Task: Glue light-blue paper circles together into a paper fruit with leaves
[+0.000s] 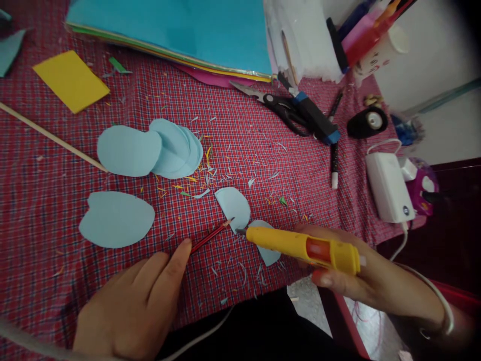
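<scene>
My right hand (372, 286) grips a yellow hot glue gun (281, 240), its dark nozzle pointing left. The nozzle is at the lower tip of a small light-blue paper piece (236, 200). Partly under the gun lies a second light-blue paper piece (269, 255). My left hand (131, 296) is closed on the rear of a red pencil (210, 238), whose sharpened point rests over the first piece's lower edge. Left of the pencil, a light-blue petal-shaped paper (116, 219) with a notched end lies flat. Beyond it are overlapping light-blue paper petals (130, 150).
Paper scraps litter the red checked cloth (240, 135). Farther back lie a coloured paper stack (169, 30), black scissors (281, 108) and a blue-black cutter (315, 118). A wooden stick (48, 134) is at left; a white adapter box (389, 188) at right. A pale cord (210, 333) crosses the front.
</scene>
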### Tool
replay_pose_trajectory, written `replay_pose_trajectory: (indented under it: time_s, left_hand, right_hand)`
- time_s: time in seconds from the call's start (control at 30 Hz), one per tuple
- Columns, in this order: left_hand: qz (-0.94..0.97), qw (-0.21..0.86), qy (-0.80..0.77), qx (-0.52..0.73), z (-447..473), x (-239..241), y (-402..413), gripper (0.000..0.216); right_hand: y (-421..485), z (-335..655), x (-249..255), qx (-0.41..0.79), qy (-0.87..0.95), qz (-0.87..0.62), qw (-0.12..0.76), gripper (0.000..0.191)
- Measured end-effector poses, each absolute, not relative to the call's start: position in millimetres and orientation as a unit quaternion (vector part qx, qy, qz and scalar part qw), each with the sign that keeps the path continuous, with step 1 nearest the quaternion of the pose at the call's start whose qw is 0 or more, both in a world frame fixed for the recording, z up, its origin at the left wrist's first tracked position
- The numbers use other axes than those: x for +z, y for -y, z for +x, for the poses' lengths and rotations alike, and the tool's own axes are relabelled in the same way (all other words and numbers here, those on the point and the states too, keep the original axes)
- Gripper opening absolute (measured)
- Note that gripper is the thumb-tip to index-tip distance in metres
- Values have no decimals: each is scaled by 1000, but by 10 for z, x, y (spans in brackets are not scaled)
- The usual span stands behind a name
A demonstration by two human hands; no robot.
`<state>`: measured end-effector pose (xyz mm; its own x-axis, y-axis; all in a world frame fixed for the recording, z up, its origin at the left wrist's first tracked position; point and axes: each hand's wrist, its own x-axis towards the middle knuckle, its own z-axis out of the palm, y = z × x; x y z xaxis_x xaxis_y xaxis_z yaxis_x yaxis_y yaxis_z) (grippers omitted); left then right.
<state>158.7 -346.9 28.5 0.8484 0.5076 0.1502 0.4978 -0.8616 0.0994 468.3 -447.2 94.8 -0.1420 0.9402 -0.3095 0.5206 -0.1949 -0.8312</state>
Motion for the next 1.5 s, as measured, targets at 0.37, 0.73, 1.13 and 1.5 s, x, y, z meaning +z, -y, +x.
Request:
replay_pose_trajectory:
  time_s: [0.37, 0.73, 1.13, 1.5]
  left_hand:
    - [969, 42, -197, 144, 1449, 188, 3405, 49]
    - [959, 61, -231, 154, 1552, 265, 3454, 32]
    - [950, 47, -262, 166, 1597, 295, 3503, 34]
    - [957, 57, -247, 142, 1575, 299, 3483, 35]
  right_hand:
    - [4424, 4649, 928, 463, 590, -610, 255, 18]
    - [4401, 4674, 916, 513, 562, -607, 231, 16]
    - [4245, 4621, 860, 480, 585, -610, 235, 13]
    - [4099, 4600, 844, 485, 567, -618, 248, 22]
